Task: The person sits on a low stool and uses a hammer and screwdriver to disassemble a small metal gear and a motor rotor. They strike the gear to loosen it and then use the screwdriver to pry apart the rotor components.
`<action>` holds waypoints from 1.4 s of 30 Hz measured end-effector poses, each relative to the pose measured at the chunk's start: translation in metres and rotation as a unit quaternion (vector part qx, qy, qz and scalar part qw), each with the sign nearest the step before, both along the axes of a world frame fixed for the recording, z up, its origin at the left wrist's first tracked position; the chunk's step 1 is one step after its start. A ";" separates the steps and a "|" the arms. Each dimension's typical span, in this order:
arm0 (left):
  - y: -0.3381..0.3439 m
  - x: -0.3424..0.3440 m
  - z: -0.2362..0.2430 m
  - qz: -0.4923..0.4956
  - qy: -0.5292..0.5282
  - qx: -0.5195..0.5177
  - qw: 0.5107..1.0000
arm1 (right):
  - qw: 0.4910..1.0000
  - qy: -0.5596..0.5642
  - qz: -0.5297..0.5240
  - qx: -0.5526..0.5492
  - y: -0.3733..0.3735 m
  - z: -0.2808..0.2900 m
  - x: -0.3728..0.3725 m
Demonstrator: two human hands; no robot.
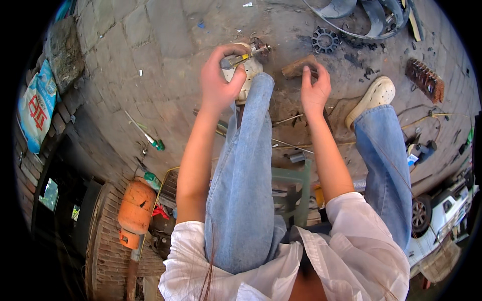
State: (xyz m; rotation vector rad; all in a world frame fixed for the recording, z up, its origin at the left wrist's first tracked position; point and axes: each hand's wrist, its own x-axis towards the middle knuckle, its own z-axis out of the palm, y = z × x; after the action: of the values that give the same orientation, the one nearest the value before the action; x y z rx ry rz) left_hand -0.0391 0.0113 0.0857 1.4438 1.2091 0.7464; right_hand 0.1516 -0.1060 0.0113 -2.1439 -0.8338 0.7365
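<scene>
The two hands are apart. The left hand is closed around a slim grey metal tool with a yellow section, its thumb lying along the nearer side. At the tool's far right end, just beyond the fingertips, is a dark metal fitting. Below this hand is a cream perforated clog on the person's foot.

The right hand has its thumb and fingers at the right end of a rough reddish-brown block, which extends toward the left hand; whether the grip on it is tight I cannot tell.

Just beyond the right hand lies a black, round, spoked disc, and farther off a large grey curved metal ring. Well to the right of that hand is a reddish-brown bristled brush. To the left of the left hand and nearer the body lies a green-handled screwdriver, with an orange gas cylinder closer still.
</scene>
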 end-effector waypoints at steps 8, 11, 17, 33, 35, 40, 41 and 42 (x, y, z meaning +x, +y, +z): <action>0.005 0.012 0.003 0.002 0.059 0.019 0.998 | 0.983 -0.072 0.089 -0.146 -0.080 -0.009 0.028; 0.010 0.021 0.010 -0.044 0.123 0.052 0.990 | 0.975 -0.062 0.128 -0.171 -0.094 -0.022 0.038; 0.020 0.034 0.021 -0.059 0.153 0.026 0.986 | 0.972 -0.055 0.147 -0.172 -0.092 -0.022 0.044; 0.020 0.016 0.011 -0.036 0.058 -0.057 0.996 | 0.965 -0.085 0.177 -0.171 -0.088 -0.025 0.051; 0.022 0.020 0.013 -0.044 0.059 -0.056 0.996 | 0.965 -0.088 0.179 -0.173 -0.089 -0.025 0.052; 0.022 0.021 0.016 -0.068 0.089 -0.022 0.993 | 0.963 -0.098 0.185 -0.172 -0.085 -0.021 0.051; 0.021 0.019 0.015 -0.072 0.091 -0.014 0.993 | 0.961 -0.102 0.187 -0.174 -0.084 -0.020 0.051; 0.020 0.020 0.015 -0.068 0.089 -0.014 0.994 | 0.960 -0.106 0.188 -0.176 -0.083 -0.020 0.052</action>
State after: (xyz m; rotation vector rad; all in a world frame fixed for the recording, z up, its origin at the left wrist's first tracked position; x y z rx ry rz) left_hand -0.0194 0.0314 0.1007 1.5787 1.2350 0.5151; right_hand 0.2032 -0.1895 -0.0088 -2.4398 -1.3357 0.9102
